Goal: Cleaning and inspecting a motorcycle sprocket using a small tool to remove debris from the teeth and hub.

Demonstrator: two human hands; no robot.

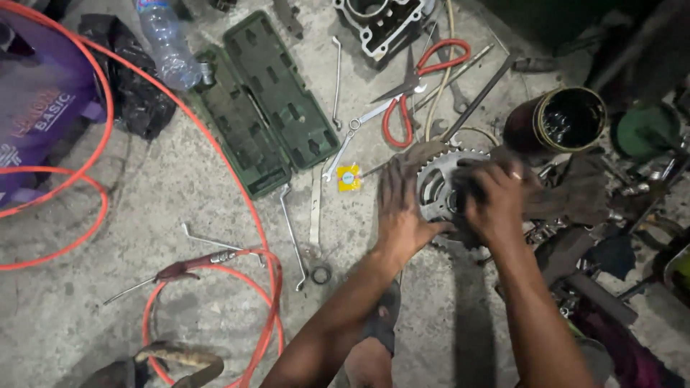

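Note:
A round toothed metal sprocket lies on the concrete floor at centre right. My left hand rests flat on its left edge, fingers spread and pointing away from me. My right hand presses down on the sprocket's middle and right side, fingers curled over a dark rag or part that I cannot make out. A ring shows on one finger of that hand. Much of the sprocket is hidden under both hands.
An open green tool case lies upper centre, wrenches and red-handled snips around it. An orange hose loops across the left. A dark tin, an engine cylinder and cluttered parts crowd the right.

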